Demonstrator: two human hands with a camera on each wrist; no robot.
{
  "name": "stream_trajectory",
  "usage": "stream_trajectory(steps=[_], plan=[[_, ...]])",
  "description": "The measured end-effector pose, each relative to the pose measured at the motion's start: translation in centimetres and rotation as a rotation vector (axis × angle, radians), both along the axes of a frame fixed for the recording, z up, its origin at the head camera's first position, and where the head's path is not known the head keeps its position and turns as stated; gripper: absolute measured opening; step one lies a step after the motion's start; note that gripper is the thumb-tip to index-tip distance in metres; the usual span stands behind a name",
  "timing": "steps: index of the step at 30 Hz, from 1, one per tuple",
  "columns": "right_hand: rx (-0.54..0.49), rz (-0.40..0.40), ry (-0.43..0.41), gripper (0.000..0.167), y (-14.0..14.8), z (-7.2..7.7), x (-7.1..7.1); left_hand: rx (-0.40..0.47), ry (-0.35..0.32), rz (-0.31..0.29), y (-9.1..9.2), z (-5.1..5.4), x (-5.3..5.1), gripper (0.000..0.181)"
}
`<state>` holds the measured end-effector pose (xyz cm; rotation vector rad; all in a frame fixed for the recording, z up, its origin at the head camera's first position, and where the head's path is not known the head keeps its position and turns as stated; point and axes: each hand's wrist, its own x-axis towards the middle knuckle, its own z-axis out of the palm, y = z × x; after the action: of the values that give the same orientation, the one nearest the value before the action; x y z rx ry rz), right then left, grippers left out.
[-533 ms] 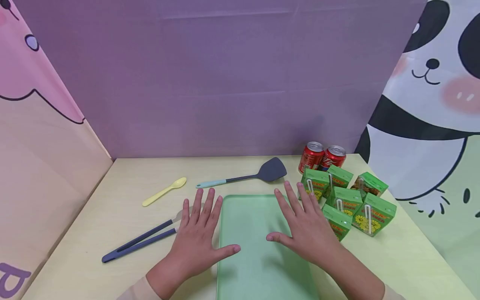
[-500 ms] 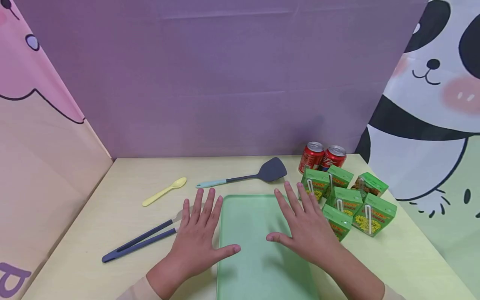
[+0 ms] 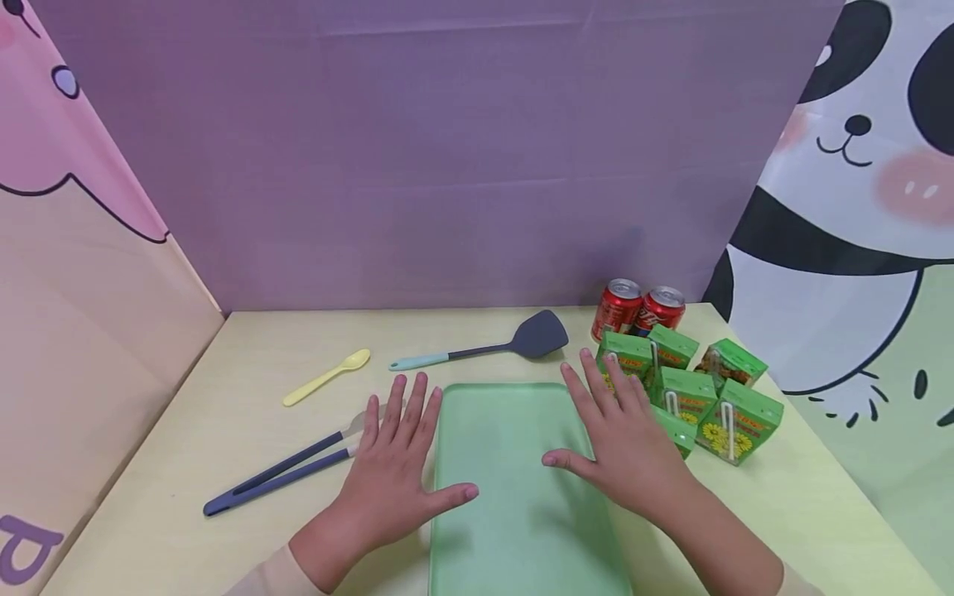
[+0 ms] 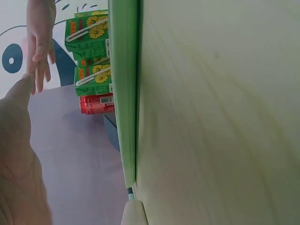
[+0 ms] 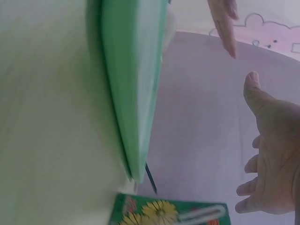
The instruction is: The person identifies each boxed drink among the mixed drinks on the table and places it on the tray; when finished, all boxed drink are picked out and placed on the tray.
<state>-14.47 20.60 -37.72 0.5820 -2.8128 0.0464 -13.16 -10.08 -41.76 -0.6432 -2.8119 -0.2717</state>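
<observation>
- Left grip (image 3: pixel 398 476): fingers spread apart; tongs (image 3: pixel 291 477) to its left, partly hidden by it.
- Right grip (image 3: pixel 629 443): fingers spread apart; green cartons (image 3: pixel 686 393) to its right.
- Green tray (image 3: pixel 492 439): on the desk (image 3: pixel 238 364), between and below both grips.

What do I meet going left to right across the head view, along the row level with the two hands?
Dark blue tongs → left hand → light green tray → right hand → green drink cartons.
</observation>
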Motion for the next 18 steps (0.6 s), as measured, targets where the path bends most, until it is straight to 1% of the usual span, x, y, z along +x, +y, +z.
stream_trajectory(steps=[2, 5, 8, 11, 13, 15, 18], plan=[[-0.019, -0.022, -0.018, 0.108, 0.7, 0.5, 0.0, 0.055, -0.078, -0.022, -0.1, 0.0, 0.2, 0.113], [-0.05, -0.064, -0.073, 0.104, 1.9, 1.5, 0.0, 0.15, -0.226, -0.056, -0.4, 0.1, 0.6, 0.113], [-0.066, -0.113, -0.145, 0.1, 3.4, 2.3, 0.1, 0.19, -0.363, -0.07, -0.8, 0.1, 1.1, 0.114], [-0.081, -0.168, -0.208, 0.101, 4.9, 2.9, 0.1, 0.201, -0.493, -0.083, -1.3, 0.0, 1.6, 0.112], [-0.09, -0.196, -0.241, 0.102, 5.7, 3.0, 0.1, 0.201, -0.556, -0.092, -1.6, 0.0, 1.9, 0.11], [-0.1, -0.211, -0.269, 0.102, 6.4, 2.9, 0.1, 0.201, -0.605, -0.1, -1.9, 0.0, 2.2, 0.109], [-0.105, -0.21, -0.32, 0.09, 7.1, 2.4, -0.1, 0.202, -0.664, -0.105, -2.2, -0.1, 2.7, 0.112]])
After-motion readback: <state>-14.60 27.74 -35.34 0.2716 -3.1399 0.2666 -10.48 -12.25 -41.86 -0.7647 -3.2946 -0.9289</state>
